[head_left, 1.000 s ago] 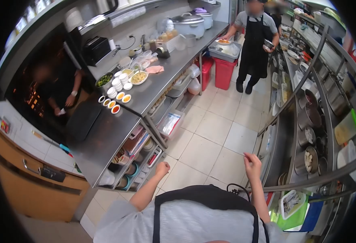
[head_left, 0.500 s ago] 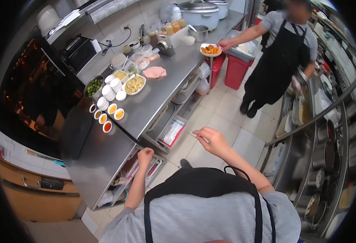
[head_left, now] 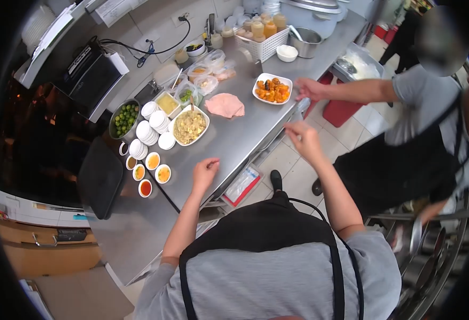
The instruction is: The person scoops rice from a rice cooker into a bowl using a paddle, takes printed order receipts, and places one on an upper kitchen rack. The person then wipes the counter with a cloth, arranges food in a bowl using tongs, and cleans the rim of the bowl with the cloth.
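Observation:
My left hand is loosely curled above the front edge of the steel counter, with its fingertips together. My right hand hovers off the counter edge, its thumb and fingers bent towards each other; what lies between them, if anything, is too small to make out. Nearest to it is a white bowl of orange food pieces on the counter. Further left are a pink cloth, a white bowl of yellowish food, stacked white cups and small cups of sauce.
A co-worker in a black apron stands at the right, one hand beside the orange food. A pot of green fruit, a basket of bottles and a black tray are on the counter. Metal shelves line the lower right.
My view has moved closer to the counter, and my hands are now near its edge. The co-worker has come nearer and set the bowl of orange food down, letting go of it.

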Available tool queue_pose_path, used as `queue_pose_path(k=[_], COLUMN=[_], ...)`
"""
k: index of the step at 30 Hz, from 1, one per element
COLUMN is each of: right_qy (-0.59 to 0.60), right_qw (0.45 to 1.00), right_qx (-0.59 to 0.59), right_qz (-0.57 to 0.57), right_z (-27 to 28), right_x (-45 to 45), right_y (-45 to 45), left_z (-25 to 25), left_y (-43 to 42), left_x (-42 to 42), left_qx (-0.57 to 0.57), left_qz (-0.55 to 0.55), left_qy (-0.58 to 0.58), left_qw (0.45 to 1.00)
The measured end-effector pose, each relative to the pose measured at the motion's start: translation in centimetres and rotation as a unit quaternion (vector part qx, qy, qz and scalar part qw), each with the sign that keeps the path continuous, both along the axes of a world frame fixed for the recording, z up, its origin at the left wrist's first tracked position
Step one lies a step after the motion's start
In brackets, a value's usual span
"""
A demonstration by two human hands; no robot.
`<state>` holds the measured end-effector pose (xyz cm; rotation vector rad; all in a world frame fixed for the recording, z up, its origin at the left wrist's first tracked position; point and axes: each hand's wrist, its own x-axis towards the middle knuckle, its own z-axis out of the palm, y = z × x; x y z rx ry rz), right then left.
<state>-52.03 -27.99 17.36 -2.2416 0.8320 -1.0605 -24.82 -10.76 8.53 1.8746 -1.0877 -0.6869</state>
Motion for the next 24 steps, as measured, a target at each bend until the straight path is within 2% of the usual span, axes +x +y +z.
queue_pose_path(k=[1, 3, 8, 10, 11, 12, 13, 14, 16, 17, 18, 19, 20, 22, 24], right_qy=[0.002, 0.013, 0.072, 0.134, 0.121, 0.123, 0.115, 0.109, 0.106, 0.098, 0.105, 0.102, 0.100, 0.119, 0.154], right_qw=[1.000, 0.999, 0.994, 0.986, 0.989, 0.990, 0.985, 0.971, 0.960, 0.948, 0.946, 0.928, 0.906, 0.910, 0.883], right_qx=[0.003, 0.015, -0.002, 0.041, 0.047, 0.048, 0.131, 0.214, 0.257, 0.297, 0.297, 0.346, 0.394, 0.360, 0.355], right_qz=[0.009, -0.043, -0.079, -0.090, -0.066, -0.047, -0.017, 0.012, 0.045, 0.057, 0.073, 0.098, 0.122, 0.166, 0.266], right_z=[0.3, 0.3, -4.2, -6.8, -8.9, -9.9, -10.7, -11.6, -13.3, -13.3, -13.3, -11.9, -11.1, -10.5, -7.7], right_x=[0.7, 2.1, 4.8, 5.4, 5.7, 6.3, 6.8, 7.3, 7.9, 8.5, 8.8, 9.2, 9.9, 12.2, 15.8], right_y=[-2.8, -8.2, -22.4, -27.1, -29.3, -30.9, -31.9, -32.7, -33.8, -33.9, -34.0, -33.7, -33.5, -33.1, -32.3], left_z=[0.1, -0.4, -2.1, -2.2, -1.9, -1.3, -1.0, -1.3, -2.1, -3.0, -3.9, -4.5, -3.5, -0.9, 1.6], left_y=[-1.7, -5.4, -17.1, -22.0, -24.0, -25.7, -27.0, -28.2, -29.9, -30.2, -30.3, -30.0, -29.4, -27.2, -24.1], left_x=[0.0, 0.0, -0.5, -1.1, -1.3, -1.5, -1.5, -1.5, -1.1, -0.7, -0.5, -0.1, 0.0, 0.3, 0.8], left_qx=[0.007, 0.003, 0.033, 0.029, 0.027, 0.026, 0.021, 0.014, 0.048, 0.040, 0.048, 0.057, 0.052, 0.051, 0.010], left_qz=[-0.005, 0.003, -0.007, 0.012, 0.027, 0.013, -0.001, 0.018, 0.000, 0.014, 0.007, 0.000, 0.014, 0.095, 0.130], left_qy=[0.000, 0.016, 0.061, 0.299, 0.300, 0.394, 0.483, 0.484, 0.554, 0.556, 0.528, 0.500, 0.501, 0.458, 0.464], left_qw=[1.000, 1.000, 0.998, 0.954, 0.953, 0.919, 0.875, 0.875, 0.831, 0.830, 0.848, 0.864, 0.864, 0.882, 0.876])
